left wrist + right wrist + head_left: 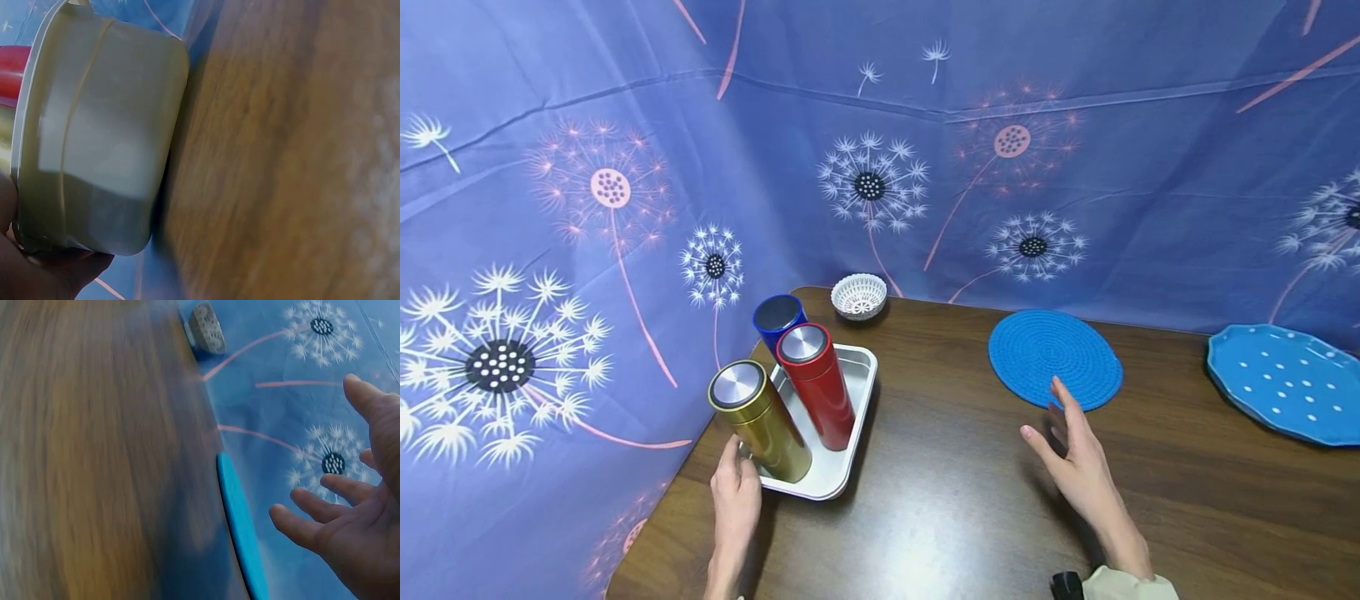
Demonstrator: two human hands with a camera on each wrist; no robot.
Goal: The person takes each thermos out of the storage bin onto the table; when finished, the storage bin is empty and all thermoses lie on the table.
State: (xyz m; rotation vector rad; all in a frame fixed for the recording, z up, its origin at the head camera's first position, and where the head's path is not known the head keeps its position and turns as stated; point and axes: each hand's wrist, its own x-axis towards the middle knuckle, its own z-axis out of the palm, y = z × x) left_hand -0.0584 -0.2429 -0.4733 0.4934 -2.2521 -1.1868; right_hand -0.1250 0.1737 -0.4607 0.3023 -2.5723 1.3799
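My left hand point(735, 498) grips the near-left corner of a white rectangular tray point(826, 480). In the left wrist view, the thumb is at the tray's rim and fingers reach beneath its deep outer wall point(103, 131). Three thermos flasks stand in the tray: a gold one point(778, 442) nearest that hand, a red one point(827, 400) to its right, and a blue one point(777, 314) behind, largely hidden by the red. Over the table, my right hand point(1084, 471) holds nothing; its fingers are spread and relaxed, just short of a round blue woven placemat point(1037, 354).
Behind the tray, a small white openwork basket point(859, 297) sits near the table's back edge. A blue scalloped plate with white dots point(1288, 379) lies at the far right. Blue dandelion-print cloth point(925, 150) hangs along the back and left of the wooden table point(955, 500).
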